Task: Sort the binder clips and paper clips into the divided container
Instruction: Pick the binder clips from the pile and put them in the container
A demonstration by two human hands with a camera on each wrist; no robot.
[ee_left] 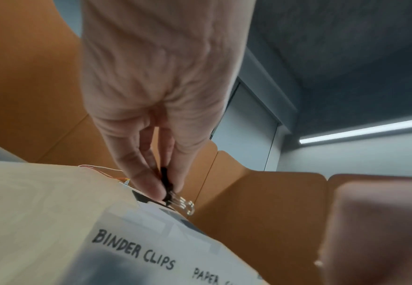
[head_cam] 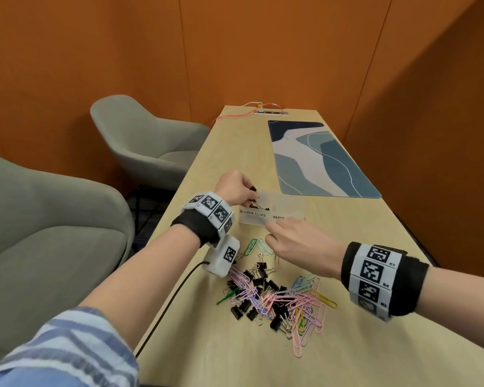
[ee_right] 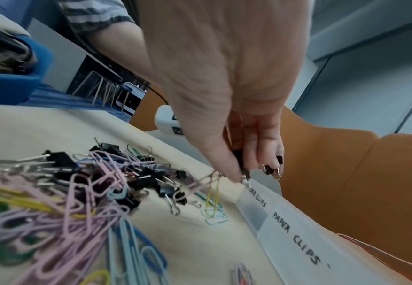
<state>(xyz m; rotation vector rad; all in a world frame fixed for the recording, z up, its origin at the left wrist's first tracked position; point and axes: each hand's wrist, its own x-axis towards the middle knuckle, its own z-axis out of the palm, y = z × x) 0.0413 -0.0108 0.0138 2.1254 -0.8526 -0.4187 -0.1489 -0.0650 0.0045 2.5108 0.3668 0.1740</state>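
Left grip (ee_left: 162,108) pinches a black binder clip (ee_left: 167,185) over the BINDER CLIPS half of the divided container (head_cam: 253,219), at 12 o'clock from the pile. Right grip (ee_right: 226,92) pinches binder clips (ee_right: 272,169) with a few paper clips (ee_right: 212,192) dangling from it, just beside the container's near wall, which is labelled PAPER CLIPS. The mixed pile (head_cam: 277,297) of binder clips and coloured paper clips lies on the counter (head_cam: 235,353). Patterned mat (head_cam: 319,157) at 1 o'clock, grey chairs (head_cam: 140,141) at 9 o'clock.

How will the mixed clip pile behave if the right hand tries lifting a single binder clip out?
Probably tangled: in the pile wire loops interlock, and paper clips dangle from the right hand. They look light and likely to trail along.
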